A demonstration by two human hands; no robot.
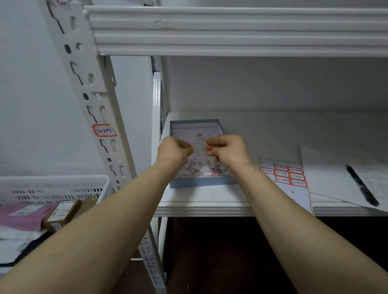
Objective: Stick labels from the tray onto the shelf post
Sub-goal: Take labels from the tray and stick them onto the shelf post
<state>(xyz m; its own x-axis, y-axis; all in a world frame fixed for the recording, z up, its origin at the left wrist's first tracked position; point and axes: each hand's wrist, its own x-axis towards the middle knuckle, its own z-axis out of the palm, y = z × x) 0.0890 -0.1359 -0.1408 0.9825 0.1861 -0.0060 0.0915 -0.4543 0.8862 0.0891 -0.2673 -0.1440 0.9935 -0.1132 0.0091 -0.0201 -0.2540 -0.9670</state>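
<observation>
While left hand [174, 149] and right hand [227, 150] pinch above the blue tray [199, 184] (on what, I cannot tell), peel slowly, avoiding creases.

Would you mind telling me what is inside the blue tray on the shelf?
A white sheet strewn with small red scraps lies in the tray. The left hand and right hand cover parts of it, hiding whatever lies beneath.
</observation>
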